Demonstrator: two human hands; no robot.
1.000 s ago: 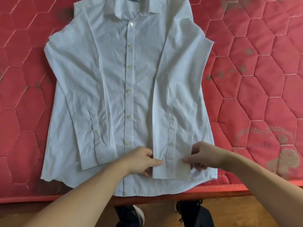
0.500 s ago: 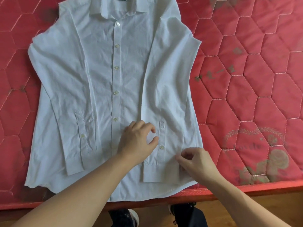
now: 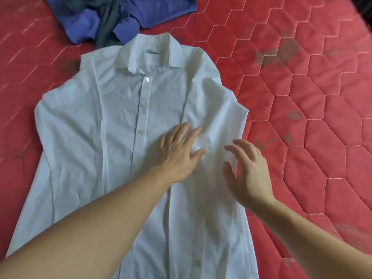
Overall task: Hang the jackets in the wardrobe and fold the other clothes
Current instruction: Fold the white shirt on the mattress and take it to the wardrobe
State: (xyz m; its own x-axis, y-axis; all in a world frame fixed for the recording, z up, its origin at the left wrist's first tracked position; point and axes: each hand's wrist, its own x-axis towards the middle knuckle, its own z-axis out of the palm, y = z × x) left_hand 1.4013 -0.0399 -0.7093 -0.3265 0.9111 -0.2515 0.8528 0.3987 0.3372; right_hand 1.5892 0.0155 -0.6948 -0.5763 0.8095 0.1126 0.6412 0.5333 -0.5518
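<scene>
Pressing flat with the left hand (image 3: 177,152), fingers straight and spread on the white shirt (image 3: 112,125) just right of the button placket, palm down on the folded-in sleeve; right hand (image 3: 247,170) hovering just beside it with fingers spread and lightly bent, pinching nothing, and whether its fingertips touch the cloth cannot be told. Lying face up and buttoned on the red quilted mattress (image 3: 302,97), collar away from the wearer, both sleeves laid in over the front panels. Judging the step as smoothing the right-side sleeve before the side folds: best done by keeping the left palm anchored near the placket, sweeping the right hand outward toward the shoulder seam to chase the wrinkles bunched between the two hands, then checking that the sleeve edge runs parallel to the placket so the later fold lands straight. Beyond the collar, a heap of blue and grey clothes (image 3: 112,19), unfolded, touching or nearly touching the collar tip. Hidden or unclear: hem and cuffs cut off below or covered by the forearms, lower buttons blurred, whole frame softened by motion, dark shape at the top right corner unreadable, no wardrobe or jackets anywhere in sight
</scene>
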